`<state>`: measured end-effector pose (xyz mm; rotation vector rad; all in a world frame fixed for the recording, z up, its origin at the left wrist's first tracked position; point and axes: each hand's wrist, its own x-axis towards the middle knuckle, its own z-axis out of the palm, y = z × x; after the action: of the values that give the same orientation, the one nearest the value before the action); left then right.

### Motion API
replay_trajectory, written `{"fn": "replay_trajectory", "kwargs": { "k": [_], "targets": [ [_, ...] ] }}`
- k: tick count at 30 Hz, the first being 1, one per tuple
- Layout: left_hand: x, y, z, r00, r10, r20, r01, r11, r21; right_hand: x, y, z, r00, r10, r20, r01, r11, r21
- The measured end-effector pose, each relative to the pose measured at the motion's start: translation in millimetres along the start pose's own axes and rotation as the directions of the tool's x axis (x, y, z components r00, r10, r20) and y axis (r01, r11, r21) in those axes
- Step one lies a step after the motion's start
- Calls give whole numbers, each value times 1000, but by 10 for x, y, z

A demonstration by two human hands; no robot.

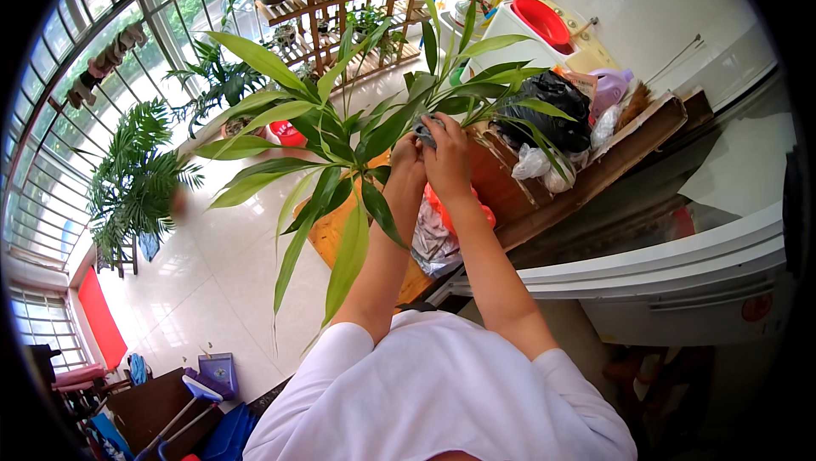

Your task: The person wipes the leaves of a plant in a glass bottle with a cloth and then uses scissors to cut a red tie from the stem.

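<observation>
A potted-type plant with long, strap-shaped green leaves [347, 251] spreads before me, some of its leaves passing in front of my left forearm. Among the leaves, both my hands meet at a crumpled grey cloth [426, 132]. My right hand [449, 158] has its fingers closed on the cloth from the right. Pressed against the cloth's lower left side is my left hand [408, 158], its fingers curled and partly hidden. A broad leaf [396, 124] runs up just left of the cloth; whether the cloth touches it is hard to see. The plant's base is hidden.
Below the leaves stands a yellow wooden surface [328, 231], beside red and clear plastic bags [440, 238]. A black bag [551, 107] and a cardboard edge [612, 149] lie right. Beyond are a slatted plant stand [312, 12] and a red basin [540, 18]. A palm [134, 174] stands left.
</observation>
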<state>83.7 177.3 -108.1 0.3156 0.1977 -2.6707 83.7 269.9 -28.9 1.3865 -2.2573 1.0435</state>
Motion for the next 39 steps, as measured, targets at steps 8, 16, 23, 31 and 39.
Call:
{"fn": "replay_trajectory", "kwargs": {
  "k": [8, 16, 23, 31, 39],
  "targets": [
    [-108, -79, 46, 987, 162, 3, -162, 985, 66, 38, 130, 151, 966, 98, 237, -54, 981, -186],
    [-214, -111, 155, 997, 67, -44, -60, 988, 140, 46, 146, 13, 931, 135, 339, -56, 971, -234],
    [-210, -103, 188, 996, 94, -8, -90, 974, 206, -72, 123, -110, 958, 137, 254, -98, 982, -162],
    [-209, -63, 240, 987, 138, -82, -114, 961, 252, -283, 63, -404, 933, 248, 261, -266, 963, 35],
    [-563, -270, 358, 862, 435, -261, -257, 818, 515, 10, -409, -825, 987, 43, -157, 5, 957, 291]
  ]
}}
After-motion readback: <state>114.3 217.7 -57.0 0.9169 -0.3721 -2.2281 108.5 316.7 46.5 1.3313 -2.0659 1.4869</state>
